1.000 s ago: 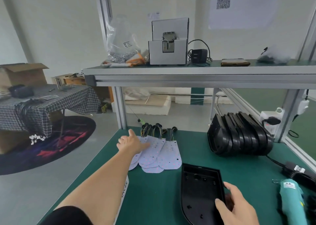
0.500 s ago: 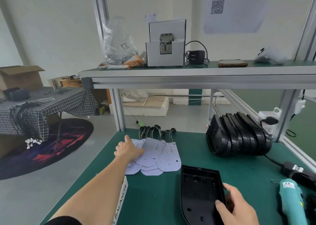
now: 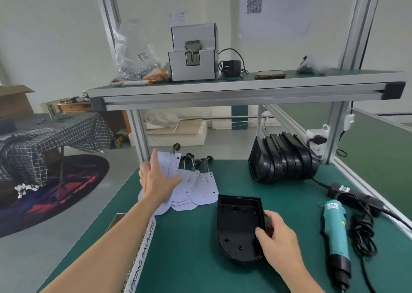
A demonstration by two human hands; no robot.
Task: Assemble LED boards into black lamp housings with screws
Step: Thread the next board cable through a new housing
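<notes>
Left hand (image 3: 156, 181), at 10 o'clock on the table (image 3: 189, 259), pinches one LED board (image 3: 169, 163) raised above the stack (image 3: 198, 190). Right hand (image 3: 278, 237) fingers grip the housing (image 3: 238, 225) rim at 5 o'clock. Risk: trailing wires (image 3: 189, 162) may snag neighbouring boards and drag them.

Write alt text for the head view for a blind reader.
Left hand holds a white round-ended LED board raised above a fanned pile; right hand grips an open black plastic lamp housing on the green bench. A teal electric screwdriver lies nearby.
</notes>
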